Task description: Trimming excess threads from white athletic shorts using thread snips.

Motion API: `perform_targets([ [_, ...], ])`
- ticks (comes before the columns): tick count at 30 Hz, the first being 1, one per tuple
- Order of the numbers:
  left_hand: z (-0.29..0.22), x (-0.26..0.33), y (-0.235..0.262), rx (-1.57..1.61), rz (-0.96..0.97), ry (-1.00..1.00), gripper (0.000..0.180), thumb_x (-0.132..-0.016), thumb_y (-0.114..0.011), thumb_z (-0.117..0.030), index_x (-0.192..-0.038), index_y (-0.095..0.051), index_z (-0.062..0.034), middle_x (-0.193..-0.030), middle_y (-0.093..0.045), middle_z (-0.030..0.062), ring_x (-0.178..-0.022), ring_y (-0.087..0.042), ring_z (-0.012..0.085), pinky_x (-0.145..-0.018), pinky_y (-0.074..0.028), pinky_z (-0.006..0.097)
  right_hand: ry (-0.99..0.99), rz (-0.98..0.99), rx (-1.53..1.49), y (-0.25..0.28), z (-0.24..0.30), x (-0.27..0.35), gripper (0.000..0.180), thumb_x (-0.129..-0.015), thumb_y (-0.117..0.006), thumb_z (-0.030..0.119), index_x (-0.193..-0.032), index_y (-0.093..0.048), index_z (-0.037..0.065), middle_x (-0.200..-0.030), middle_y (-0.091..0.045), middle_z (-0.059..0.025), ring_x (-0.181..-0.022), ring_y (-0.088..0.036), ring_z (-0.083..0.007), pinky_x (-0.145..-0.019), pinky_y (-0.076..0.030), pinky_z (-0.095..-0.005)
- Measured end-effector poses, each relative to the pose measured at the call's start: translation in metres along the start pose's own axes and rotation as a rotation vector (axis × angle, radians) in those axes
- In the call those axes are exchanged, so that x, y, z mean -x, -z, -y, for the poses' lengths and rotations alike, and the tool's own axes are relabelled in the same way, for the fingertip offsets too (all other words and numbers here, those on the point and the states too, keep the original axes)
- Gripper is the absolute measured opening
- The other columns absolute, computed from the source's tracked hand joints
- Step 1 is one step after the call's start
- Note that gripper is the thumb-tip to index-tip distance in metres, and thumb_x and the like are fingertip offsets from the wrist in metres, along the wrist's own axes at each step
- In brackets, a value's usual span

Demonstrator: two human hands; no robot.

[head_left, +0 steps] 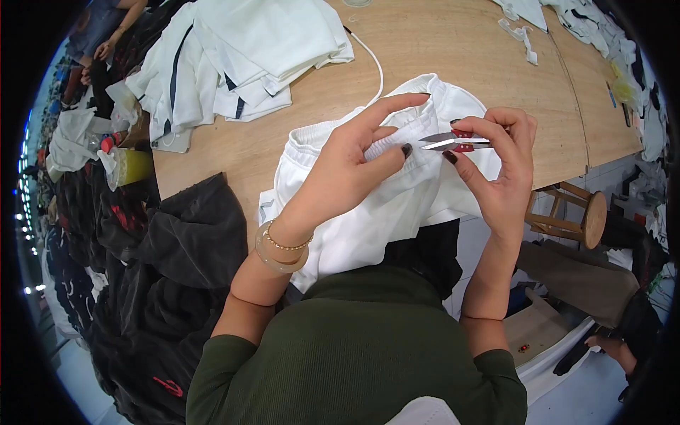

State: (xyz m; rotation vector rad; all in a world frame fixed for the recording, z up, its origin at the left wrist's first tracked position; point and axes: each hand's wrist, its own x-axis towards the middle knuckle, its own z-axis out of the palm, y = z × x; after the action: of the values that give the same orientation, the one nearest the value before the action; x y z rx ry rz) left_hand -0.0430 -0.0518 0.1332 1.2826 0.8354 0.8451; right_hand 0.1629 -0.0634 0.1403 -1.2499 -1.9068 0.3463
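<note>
White trousers (354,241) with a gathered elastic waistband (315,142) lie over the table's near edge and hang toward my lap. My left hand (361,152) grips the waistband between thumb and fingers, with the index finger stretched along its upper edge. In my right hand (499,159) I hold small thread snips (460,142) with red grips, pinched between thumb and fingers. Their two pointed blades are apart and point left, close to the waistband beside my left thumb. Whether the blades touch a thread is too small to tell.
A stack of white garments (262,42) with dark stripes sits at the far left of the wooden table (453,42). Dark garments (177,283) are heaped at my left. A wooden stool (591,219) stands at the right, near a seated person's leg (581,276). White scraps (520,39) lie far right.
</note>
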Motion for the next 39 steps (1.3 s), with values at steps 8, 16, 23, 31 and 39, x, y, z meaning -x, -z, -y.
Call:
perform_targets([
  [8,0.003,0.001,0.001,0.029,0.016,0.002,0.058,-0.081,-0.044,0.005,-0.138,-0.040,-0.0047,-0.097,-0.064,0.0025,-0.072,-0.043,-0.0007,-0.061,-0.032,0.014,-0.129,0.005,-0.268,-0.011,-0.007,0.004,0.033,-0.064,-0.077,0.008,-0.095,-0.068,0.009,-0.094,-0.050,-0.0037,-0.093,-0.045,-0.0203,-0.081,-0.039,-0.0299],
  [16,0.022,0.001,0.000,0.042,-0.010,-0.007,0.041,-0.086,-0.048,0.005,-0.126,-0.046,-0.0024,-0.096,-0.064,0.0015,-0.079,-0.050,0.0011,-0.069,-0.037,0.015,-0.475,-0.004,-0.982,-0.026,-0.001,0.007,0.030,-0.073,-0.075,0.007,-0.101,-0.065,0.002,-0.100,-0.051,-0.0020,-0.095,-0.050,-0.0128,-0.085,-0.040,-0.0249],
  [23,0.014,0.000,0.003,0.035,-0.024,0.020,0.042,-0.087,-0.050,0.003,-0.128,-0.047,-0.0040,-0.093,-0.063,-0.0003,-0.080,-0.050,0.0007,-0.068,-0.037,0.014,-0.244,-0.079,-0.513,-0.002,-0.009,-0.001,0.029,-0.075,-0.073,0.008,-0.102,-0.064,0.002,-0.100,-0.051,-0.0037,-0.093,-0.051,-0.0137,-0.085,-0.040,-0.0243],
  [31,0.011,-0.001,0.004,0.162,-0.025,0.080,0.044,-0.088,-0.049,0.002,-0.131,-0.045,-0.0041,-0.098,-0.064,0.0035,-0.082,-0.050,0.0002,-0.068,-0.038,0.015,-0.337,-0.005,-0.381,-0.011,-0.016,0.014,0.024,-0.080,-0.070,0.017,-0.101,-0.065,0.006,-0.090,-0.053,-0.0002,-0.081,-0.050,-0.0100,-0.071,-0.033,-0.0221],
  [39,0.102,-0.017,0.027,-0.491,-0.058,-0.072,0.046,-0.081,-0.057,0.001,-0.126,-0.048,-0.0066,-0.107,-0.059,0.0083,-0.088,-0.056,0.0181,-0.072,-0.044,0.027,-0.731,0.053,-0.935,-0.072,-0.063,0.030,0.013,-0.090,-0.059,0.015,-0.097,-0.061,0.004,-0.081,-0.052,0.0026,-0.071,-0.046,-0.0047,-0.061,-0.035,-0.0190],
])
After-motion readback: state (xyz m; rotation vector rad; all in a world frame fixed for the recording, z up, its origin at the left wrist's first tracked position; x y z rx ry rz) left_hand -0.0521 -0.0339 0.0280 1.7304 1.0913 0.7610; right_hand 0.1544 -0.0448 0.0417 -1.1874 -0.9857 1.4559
